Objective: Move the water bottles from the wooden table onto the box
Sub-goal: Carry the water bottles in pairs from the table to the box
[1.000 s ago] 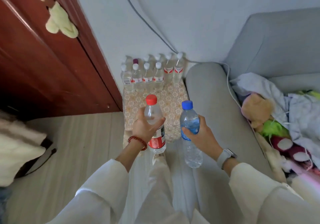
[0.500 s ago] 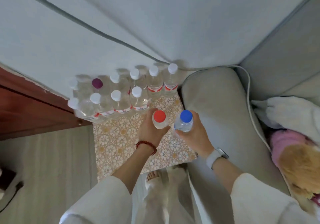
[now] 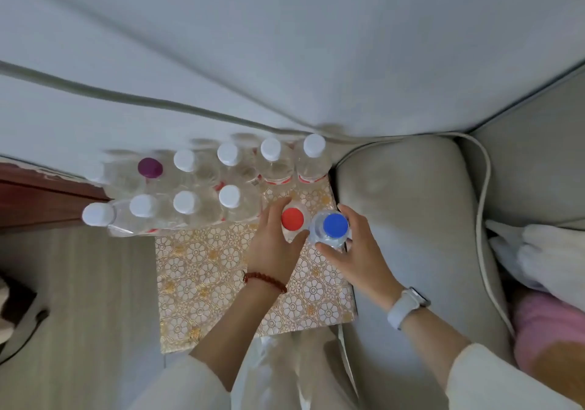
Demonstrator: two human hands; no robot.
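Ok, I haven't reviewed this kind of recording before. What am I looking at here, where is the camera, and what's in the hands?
There is no machine here. A person wears a wide-angle camera on the head, so you look down along their own arms at the work; the lens bends straight lines.

The left hand, the one with the red bead bracelet, grips a bottle with a red cap. The right hand, the one with the pale watch, grips a bottle with a blue cap. Both bottles are upright over the box, which has a floral-patterned top; whether they touch it yet cannot be seen from above.

At the far edge of the box stand two rows of bottles with white caps, plus one with a purple cap. A grey sofa arm sits to the right and a wall behind.
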